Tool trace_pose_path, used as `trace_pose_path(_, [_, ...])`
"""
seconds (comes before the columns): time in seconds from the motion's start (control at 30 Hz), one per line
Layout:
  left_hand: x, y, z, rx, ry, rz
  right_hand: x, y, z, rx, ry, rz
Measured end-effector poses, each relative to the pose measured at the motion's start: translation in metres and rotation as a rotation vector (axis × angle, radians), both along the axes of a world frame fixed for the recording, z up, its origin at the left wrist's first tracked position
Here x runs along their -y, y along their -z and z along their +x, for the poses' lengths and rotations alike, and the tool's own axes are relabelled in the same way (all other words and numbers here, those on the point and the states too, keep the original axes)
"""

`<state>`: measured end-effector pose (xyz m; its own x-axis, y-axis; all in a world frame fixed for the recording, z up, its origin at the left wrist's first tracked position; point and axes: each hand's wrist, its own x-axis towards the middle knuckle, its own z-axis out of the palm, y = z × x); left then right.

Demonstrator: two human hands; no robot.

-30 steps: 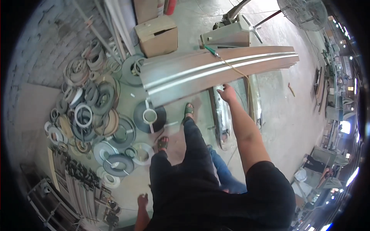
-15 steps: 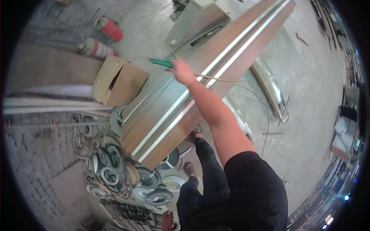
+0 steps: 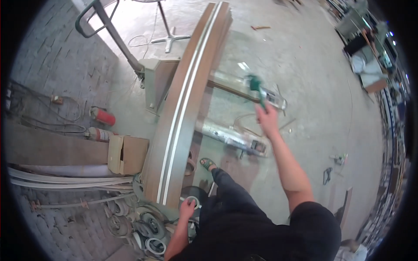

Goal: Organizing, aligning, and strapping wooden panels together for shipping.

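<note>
Head view: the right hand (image 3: 266, 119) is raised on an extended arm, fingers closed round a green-handled tool (image 3: 257, 89) held out over the pallet truck (image 3: 230, 137). The left hand (image 3: 187, 209) hangs low beside the body, gripping a roll of tape (image 3: 193, 201) just at the near end of the long brown panel (image 3: 187, 100) with its two pale strips. The panel runs lengthwise away from the person, its near end over the pile of rings (image 3: 143, 226); a cardboard box (image 3: 127, 154) sits just left of it. Open concrete floor (image 3: 313, 87) lies to the right and ahead. Compared with half a second ago, the right hand has left the panel and swung right, and the panel now lies steeper in the picture
</note>
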<state>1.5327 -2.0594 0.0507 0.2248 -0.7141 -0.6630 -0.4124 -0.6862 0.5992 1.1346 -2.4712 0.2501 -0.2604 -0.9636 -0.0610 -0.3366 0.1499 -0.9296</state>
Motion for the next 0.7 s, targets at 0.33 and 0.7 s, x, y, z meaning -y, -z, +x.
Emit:
trace_pose_path(0.33, [0.063, -0.05, -0.091, 0.27, 0.932, 0.004, -0.469, -0.122, -0.241, 0.543, 0.713, -0.008])
trace_pose_path(0.7, [-0.074, -0.179, -0.537, -0.337, 1.896, -0.443, -0.788, -0.144, -0.271, 0.524, 1.292, -0.238])
